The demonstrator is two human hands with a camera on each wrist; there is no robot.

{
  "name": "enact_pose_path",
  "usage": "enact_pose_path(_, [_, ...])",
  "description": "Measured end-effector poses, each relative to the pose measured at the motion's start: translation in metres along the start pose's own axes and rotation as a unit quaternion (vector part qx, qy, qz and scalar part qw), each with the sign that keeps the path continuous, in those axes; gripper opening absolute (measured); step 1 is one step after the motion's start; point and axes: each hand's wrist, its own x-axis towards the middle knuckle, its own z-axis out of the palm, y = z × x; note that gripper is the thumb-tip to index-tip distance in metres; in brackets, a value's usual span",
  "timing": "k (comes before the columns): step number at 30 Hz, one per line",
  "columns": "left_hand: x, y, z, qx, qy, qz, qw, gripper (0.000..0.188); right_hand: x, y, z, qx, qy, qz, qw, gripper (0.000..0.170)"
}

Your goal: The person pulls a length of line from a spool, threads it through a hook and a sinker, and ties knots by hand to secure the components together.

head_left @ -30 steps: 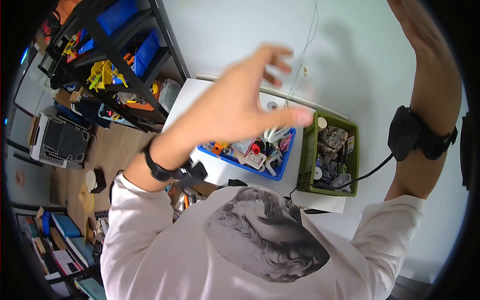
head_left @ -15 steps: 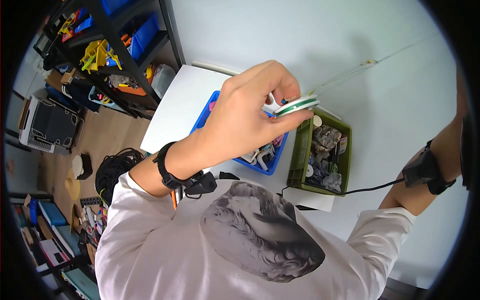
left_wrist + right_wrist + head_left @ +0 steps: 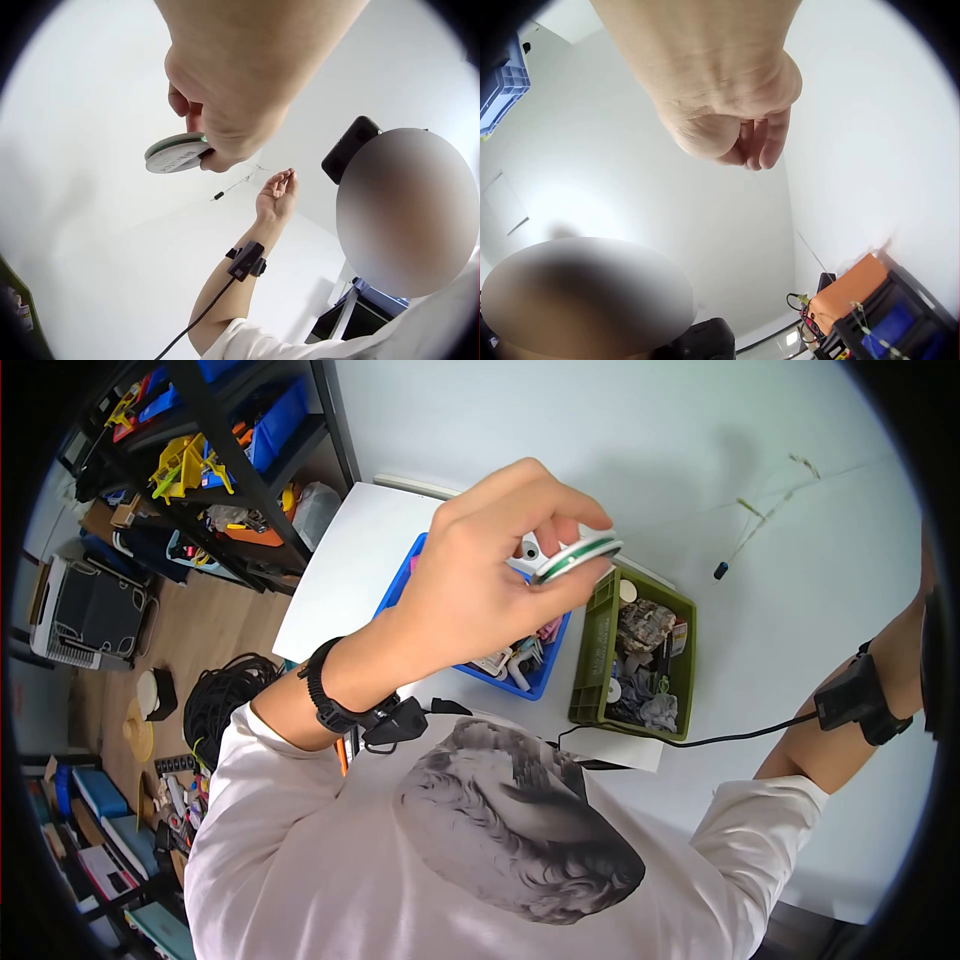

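Observation:
My left hand (image 3: pixel 490 560) pinches a white and green disc-shaped spool (image 3: pixel 580 558) between thumb and fingers, above the blue bin. The spool (image 3: pixel 177 154) shows its pale printed face in the left wrist view. Thin line (image 3: pixel 812 482) runs across toward the right edge, and a small dark piece (image 3: pixel 720 570) dangles from it in front of the wall. My raised right hand (image 3: pixel 276 201) has its fingertips together at the line's far end in the left wrist view. In the right wrist view that hand (image 3: pixel 727 112) shows curled fingers, and the pinched line is hidden.
On the white table (image 3: pixel 345 575) are a blue bin (image 3: pixel 540 682) of mixed items and a green crate (image 3: pixel 585 695) beside it. Black shelving (image 3: pixel 215 435) with bins stands at the left. A black cable (image 3: pixel 735 738) runs to the right wrist camera.
My left hand went from spread fingers to pinching the spool. My right hand has moved out of the head view at the right. The dark piece now hangs away from the spool.

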Motion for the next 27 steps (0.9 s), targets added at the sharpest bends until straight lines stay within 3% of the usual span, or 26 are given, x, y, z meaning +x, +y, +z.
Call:
enact_pose_path(4, [-0.003,0.003,-0.007,-0.027,-0.006,-0.033,0.999,0.032,0.004,-0.007,-0.009,-0.027,0.024,0.026,0.999,0.028])
enact_pose_path(9, [-0.004,0.008,-0.016,-0.027,-0.002,0.019,0.999,0.028,-0.002,-0.005,-0.015,-0.012,0.016,0.056,0.998,0.02])
enact_pose_path(11, [-0.01,0.005,-0.021,-0.034,-0.005,0.014,0.999,0.024,-0.007,-0.009,-0.019,0.054,0.031,0.071,0.996,0.017])
enact_pose_path(13, [-0.014,-0.005,-0.022,-0.079,0.006,0.0,0.997,0.024,-0.017,-0.011,0.018,-0.049,0.247,0.108,0.962,0.016])
enact_pose_path(15, [-0.015,-0.001,-0.026,-0.17,0.012,-0.08,0.982,0.02,-0.028,-0.009,0.012,-0.09,0.263,0.119,0.953,0.02])
enact_pose_path(16, [-0.013,-0.001,-0.03,-0.168,0.011,-0.079,0.983,0.02,-0.035,-0.008,0.005,-0.124,0.279,0.138,0.942,0.029])
enact_pose_path(17, [-0.012,-0.003,-0.035,-0.192,0.01,-0.094,0.977,0.017,-0.046,-0.002,-0.039,-0.108,0.238,0.147,0.954,0.032])
enact_pose_path(19, [-0.008,-0.005,-0.044,-0.207,0.013,-0.107,0.972,0.012,-0.059,0.004,-0.033,-0.084,0.241,0.166,0.953,0.031])
enact_pose_path(24, [-0.009,-0.01,-0.058,-0.198,0.034,-0.134,0.97,0.011,-0.103,0.025,0.02,-0.003,0.219,0.209,0.953,0.019])
enact_pose_path(27, [-0.015,-0.015,-0.06,-0.242,0.052,-0.212,0.946,0.012,-0.147,0.047,0.044,0.104,0.243,0.234,0.936,0.016])
